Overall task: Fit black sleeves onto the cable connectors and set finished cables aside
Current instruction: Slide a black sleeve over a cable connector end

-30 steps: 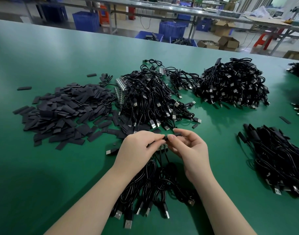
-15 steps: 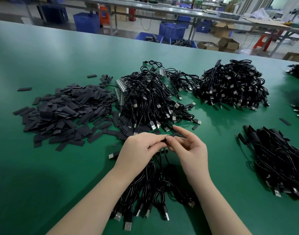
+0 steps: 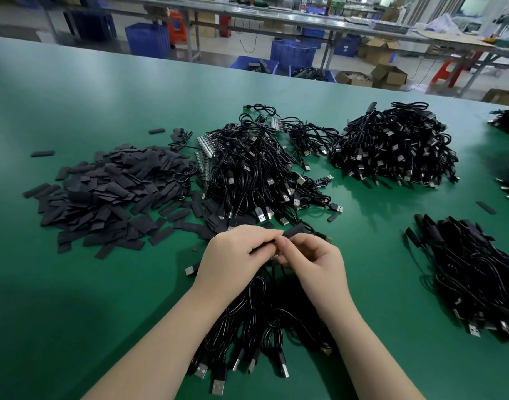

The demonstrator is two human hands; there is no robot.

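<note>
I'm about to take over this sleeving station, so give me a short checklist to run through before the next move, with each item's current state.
1. Black sleeve held: ok, pinched between left hand and right hand.
2. Connector fully seated in the sleeve: cannot tell, fingers cover it.
3. Sleeve supply: ok, sleeve pile lies at the left.
4. Unsleeved cables: ok, cable heap lies ahead.
5. Place for finished cables: ok, sleeved pile lies at the right.

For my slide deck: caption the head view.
Both hands fit a black sleeve beside the sleeve pile.
</note>
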